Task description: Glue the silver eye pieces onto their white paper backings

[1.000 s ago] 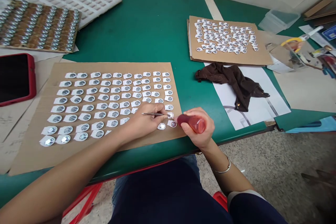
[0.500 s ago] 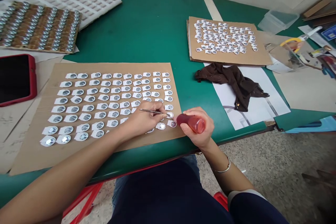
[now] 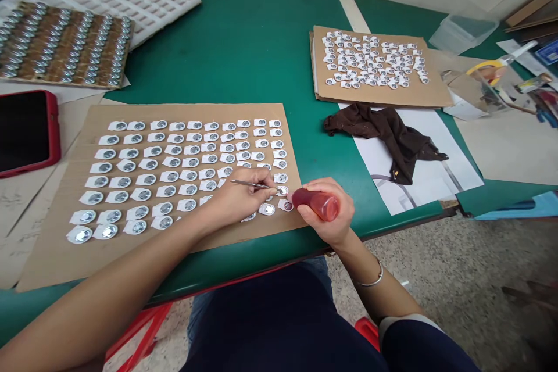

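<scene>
My left hand (image 3: 244, 195) is closed on slim metal tweezers (image 3: 250, 184), their tip at a small round silver piece on a white paper tab (image 3: 282, 190) near the cardboard's right edge. My right hand (image 3: 335, 224) wraps around a red squeeze bottle (image 3: 320, 203), tilted with its narrow end toward the same spot. Just below the tips lies another tabbed piece (image 3: 285, 205) with a dark reddish ring. Rows of similar silver pieces cover the cardboard sheet (image 3: 56, 250); my left hand and forearm hide some of them.
At the back right, a cardboard stack (image 3: 349, 93) bears many small tabbed pieces. A brown cloth (image 3: 387, 133) lies on white paper. Left are a red-cased phone (image 3: 24, 133), a board with silver rows (image 3: 65, 49) and a white moulded tray (image 3: 165, 6). Scissors (image 3: 488, 67) lie far right.
Almost nothing differs. The bottle and my right hand have shifted very slightly left; the tweezers stay at the same piece.
</scene>
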`<state>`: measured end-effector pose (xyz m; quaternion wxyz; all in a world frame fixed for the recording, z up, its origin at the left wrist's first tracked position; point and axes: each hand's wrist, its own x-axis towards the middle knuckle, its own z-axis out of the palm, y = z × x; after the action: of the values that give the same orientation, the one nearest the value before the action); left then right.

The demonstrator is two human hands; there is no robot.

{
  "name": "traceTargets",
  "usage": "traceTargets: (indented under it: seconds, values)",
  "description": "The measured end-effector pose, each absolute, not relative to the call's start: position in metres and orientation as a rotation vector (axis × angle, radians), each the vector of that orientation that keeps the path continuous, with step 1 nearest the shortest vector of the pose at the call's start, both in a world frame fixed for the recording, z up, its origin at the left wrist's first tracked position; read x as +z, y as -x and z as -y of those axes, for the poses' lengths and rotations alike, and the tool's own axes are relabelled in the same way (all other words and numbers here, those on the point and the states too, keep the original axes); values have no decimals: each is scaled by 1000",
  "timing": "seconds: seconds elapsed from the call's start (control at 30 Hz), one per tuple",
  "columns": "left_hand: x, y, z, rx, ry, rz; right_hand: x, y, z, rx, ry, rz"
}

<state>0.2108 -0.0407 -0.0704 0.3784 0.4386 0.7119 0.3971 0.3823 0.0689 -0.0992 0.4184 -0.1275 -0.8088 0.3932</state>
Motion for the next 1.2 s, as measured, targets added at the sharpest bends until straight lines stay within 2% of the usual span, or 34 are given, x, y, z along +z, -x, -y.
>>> traceTargets:
  seconds: [0.2,0.3,0.43,0.63,0.87,1.2]
  values:
    - [-74,-212,41,1030,-1112,-1823,-99,-385,-69,989,377,1950]
    - [-72,-212,43,1018,-1093,-1820,-92,-384,-78,1125,509,1769]
    - [-55,-210,40,1148,-963,-1805,-62,-374,-111,1465,570,1590]
    - [-41,-210,30,1246,-1057,-1992,-24,-334,-158,1576,543,1677]
    - [-78,-224,40,1157,-1206,-2140,-55,-305,-161,1826,600,1552]
    - [-87,-224,44,1089,-1418,-2152,-70,-312,-156,1621,601,1683]
